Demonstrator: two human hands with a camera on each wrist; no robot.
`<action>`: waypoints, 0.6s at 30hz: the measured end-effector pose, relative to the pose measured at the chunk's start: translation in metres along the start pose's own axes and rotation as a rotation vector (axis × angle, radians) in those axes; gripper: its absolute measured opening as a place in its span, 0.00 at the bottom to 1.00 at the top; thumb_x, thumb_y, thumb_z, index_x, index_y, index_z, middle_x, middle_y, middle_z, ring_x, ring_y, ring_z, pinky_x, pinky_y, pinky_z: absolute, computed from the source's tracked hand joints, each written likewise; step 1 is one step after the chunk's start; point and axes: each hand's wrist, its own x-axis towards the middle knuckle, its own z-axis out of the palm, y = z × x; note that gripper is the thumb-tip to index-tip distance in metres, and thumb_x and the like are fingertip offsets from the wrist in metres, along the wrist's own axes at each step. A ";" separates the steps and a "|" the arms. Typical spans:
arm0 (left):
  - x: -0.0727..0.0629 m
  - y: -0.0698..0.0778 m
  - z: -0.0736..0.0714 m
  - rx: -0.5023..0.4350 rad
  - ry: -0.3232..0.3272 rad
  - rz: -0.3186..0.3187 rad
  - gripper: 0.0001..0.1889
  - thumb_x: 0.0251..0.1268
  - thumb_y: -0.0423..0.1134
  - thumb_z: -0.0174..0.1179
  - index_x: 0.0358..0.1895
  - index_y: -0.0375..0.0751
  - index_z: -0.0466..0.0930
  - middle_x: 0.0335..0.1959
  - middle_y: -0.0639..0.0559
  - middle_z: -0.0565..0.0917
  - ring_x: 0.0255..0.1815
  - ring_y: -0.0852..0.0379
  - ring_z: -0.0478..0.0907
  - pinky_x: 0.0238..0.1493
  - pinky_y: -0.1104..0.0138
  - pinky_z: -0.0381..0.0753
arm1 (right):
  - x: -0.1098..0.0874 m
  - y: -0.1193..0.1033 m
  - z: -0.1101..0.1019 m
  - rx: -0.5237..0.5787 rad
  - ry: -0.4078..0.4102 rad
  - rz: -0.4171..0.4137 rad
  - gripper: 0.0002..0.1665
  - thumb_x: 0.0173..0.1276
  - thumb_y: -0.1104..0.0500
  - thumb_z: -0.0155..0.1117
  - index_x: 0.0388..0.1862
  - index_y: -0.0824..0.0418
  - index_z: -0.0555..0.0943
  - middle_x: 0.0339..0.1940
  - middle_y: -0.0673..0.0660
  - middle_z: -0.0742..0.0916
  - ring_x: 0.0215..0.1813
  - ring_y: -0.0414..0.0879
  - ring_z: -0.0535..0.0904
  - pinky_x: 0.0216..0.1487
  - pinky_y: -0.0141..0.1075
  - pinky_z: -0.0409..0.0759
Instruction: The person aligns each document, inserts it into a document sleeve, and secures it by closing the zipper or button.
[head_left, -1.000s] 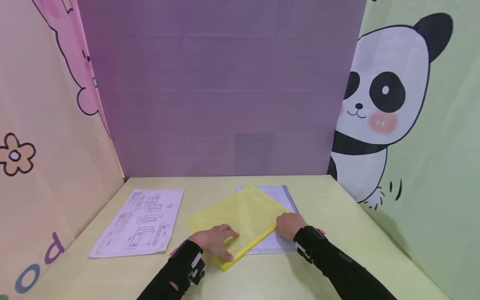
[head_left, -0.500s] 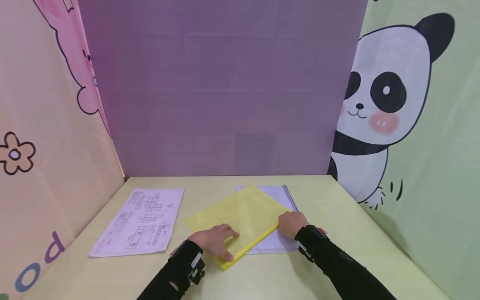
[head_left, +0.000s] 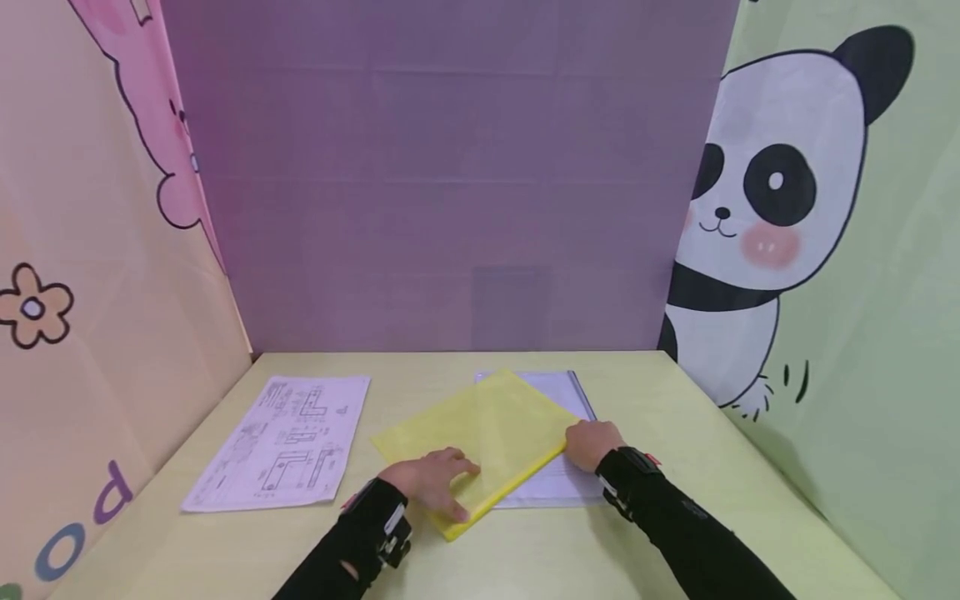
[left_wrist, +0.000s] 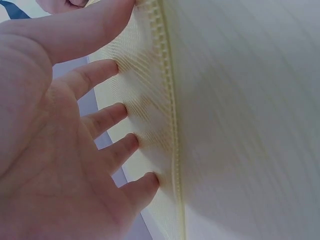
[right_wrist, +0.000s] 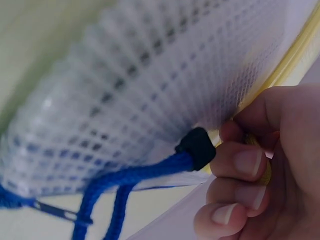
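Note:
A translucent yellow mesh zipper pouch (head_left: 487,417) lies slanted on the table, its zipped edge toward me. My left hand (head_left: 431,482) rests on its near left part with fingers spread; the left wrist view shows the fingertips (left_wrist: 129,141) against the mesh beside the zipper (left_wrist: 169,85). At the zipper's right end, my right hand (head_left: 594,445) has its fingers curled round a small yellow zipper pull (right_wrist: 266,172), mostly hidden by them. Beneath lies a second, clear mesh pouch (head_left: 551,492), partly covered, with a blue cord (right_wrist: 140,172) and a dark cord end (right_wrist: 197,149) near my right fingers.
Sheets of paper with technical line drawings (head_left: 281,446) lie at the left of the pale table (head_left: 420,367). A purple panel (head_left: 450,167) stands behind. Printed walls rise on both sides, the right one showing a panda (head_left: 795,192).
My right hand has moved slightly to the right along the zipped edge, to the corner of the yellow pouch. The left hand and the pouches stay in place.

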 end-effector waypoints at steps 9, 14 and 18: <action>0.002 -0.001 0.002 -0.003 0.009 0.032 0.36 0.56 0.51 0.74 0.69 0.51 0.75 0.72 0.42 0.69 0.73 0.40 0.65 0.68 0.41 0.68 | 0.004 0.013 0.003 -0.014 -0.001 0.033 0.15 0.70 0.64 0.57 0.21 0.59 0.74 0.20 0.55 0.78 0.23 0.49 0.73 0.29 0.48 0.80; 0.001 -0.002 0.002 -0.013 0.006 0.031 0.36 0.56 0.51 0.74 0.70 0.51 0.75 0.72 0.42 0.68 0.73 0.40 0.65 0.68 0.41 0.68 | 0.006 0.016 0.003 0.012 -0.020 0.046 0.15 0.71 0.64 0.56 0.22 0.61 0.75 0.20 0.56 0.78 0.24 0.50 0.73 0.29 0.48 0.80; -0.001 -0.002 0.000 -0.015 0.003 0.025 0.36 0.56 0.51 0.74 0.70 0.51 0.75 0.72 0.42 0.68 0.73 0.40 0.64 0.68 0.40 0.68 | 0.007 0.016 0.003 0.015 -0.019 0.047 0.15 0.72 0.64 0.56 0.22 0.61 0.75 0.20 0.56 0.78 0.24 0.50 0.73 0.28 0.48 0.80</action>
